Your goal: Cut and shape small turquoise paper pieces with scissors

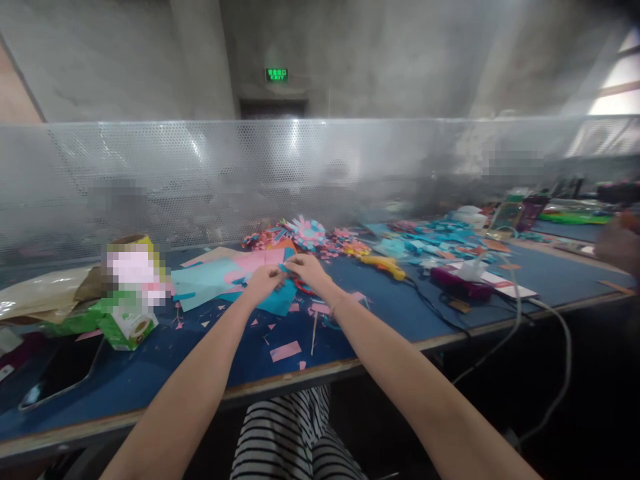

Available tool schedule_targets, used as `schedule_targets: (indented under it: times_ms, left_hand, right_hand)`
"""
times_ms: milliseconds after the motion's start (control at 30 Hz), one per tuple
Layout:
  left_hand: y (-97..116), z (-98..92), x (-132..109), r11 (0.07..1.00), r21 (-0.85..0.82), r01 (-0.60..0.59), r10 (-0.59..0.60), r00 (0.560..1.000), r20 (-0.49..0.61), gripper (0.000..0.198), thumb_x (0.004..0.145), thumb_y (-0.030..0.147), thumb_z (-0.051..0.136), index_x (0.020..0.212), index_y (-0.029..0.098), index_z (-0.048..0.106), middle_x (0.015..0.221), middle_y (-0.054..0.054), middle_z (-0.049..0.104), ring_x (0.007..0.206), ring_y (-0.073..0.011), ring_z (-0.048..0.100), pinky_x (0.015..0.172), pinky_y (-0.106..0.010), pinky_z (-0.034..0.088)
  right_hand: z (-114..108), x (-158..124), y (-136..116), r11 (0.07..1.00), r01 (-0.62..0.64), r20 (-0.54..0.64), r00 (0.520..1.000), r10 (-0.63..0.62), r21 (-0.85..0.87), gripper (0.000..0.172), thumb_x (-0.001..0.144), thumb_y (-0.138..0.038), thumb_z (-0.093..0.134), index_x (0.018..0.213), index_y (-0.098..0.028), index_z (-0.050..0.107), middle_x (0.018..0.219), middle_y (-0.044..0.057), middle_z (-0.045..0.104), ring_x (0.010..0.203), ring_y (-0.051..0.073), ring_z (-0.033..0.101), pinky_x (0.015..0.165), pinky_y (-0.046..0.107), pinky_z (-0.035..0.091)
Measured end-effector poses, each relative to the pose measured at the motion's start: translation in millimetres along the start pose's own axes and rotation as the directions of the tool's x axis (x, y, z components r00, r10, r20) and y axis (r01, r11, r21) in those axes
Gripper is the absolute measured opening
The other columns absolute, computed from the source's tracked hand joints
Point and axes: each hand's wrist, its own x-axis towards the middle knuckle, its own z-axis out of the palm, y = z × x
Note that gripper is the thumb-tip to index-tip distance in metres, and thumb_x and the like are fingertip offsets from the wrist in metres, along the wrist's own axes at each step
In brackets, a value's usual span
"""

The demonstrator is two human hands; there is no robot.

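One blue paper strip (289,255) at two hands, back from front edge of desk (545,268). Right hand (307,271) pinches it; left hand (266,283) curled alongside, grip unclear. One yellow glue gun (384,267) rightward; one smartphone (65,368) near front edge, left.

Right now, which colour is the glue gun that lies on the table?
The glue gun is mostly yellow; it shows best in the head view.

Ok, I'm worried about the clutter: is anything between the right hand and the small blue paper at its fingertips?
Nothing visible is: the right hand appears to pinch the small blue paper directly. A red object shows just below that hand, and the yellow glue gun lies off to its right.
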Motion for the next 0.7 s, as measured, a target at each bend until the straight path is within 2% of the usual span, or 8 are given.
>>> schedule_targets:
  times_ms: [233,433,700]
  left_hand:
    - [-2,3.2,-1,0.945,-0.255,0.206,-0.2,0.979,0.049,0.032,0.063,0.044,0.061,0.059,0.013,0.055,0.048,0.001,0.053,0.044,-0.0091,0.047,0.048,-0.023,0.038]
    - [-7,6.6,-2,0.969,-0.159,0.187,-0.169,0.978,0.122,0.041,0.062,0.051,0.06,0.053,0.012,0.056,0.044,0.0,0.05,0.042,-0.009,0.046,0.047,-0.023,0.037]
    - [-3,6.0,-3,0.928,-0.261,0.266,-0.225,0.958,0.179,0.033,0.063,0.041,0.061,0.048,0.012,0.055,0.042,0.0,0.048,0.039,-0.0077,0.044,0.044,-0.022,0.032]
  right_hand:
    - [1,3,3,1.0,0.0,-0.008,1.0,0.0,0.003,0.017,0.061,-0.032,0.055,0.06,-0.015,0.055,0.051,-0.003,0.047,0.048,0.008,0.04,0.049,0.022,0.034]
    - [2,2,3,0.999,0.015,0.03,0.999,-0.016,0.045,0.021,0.06,-0.034,0.058,0.062,-0.014,0.056,0.055,-0.003,0.05,0.052,0.008,0.043,0.052,0.022,0.035]
    - [2,-2,-6,0.995,-0.014,0.117,0.993,0.002,0.103,0.024,0.061,-0.038,0.06,0.062,-0.015,0.052,0.053,-0.004,0.048,0.05,0.007,0.043,0.051,0.022,0.035]
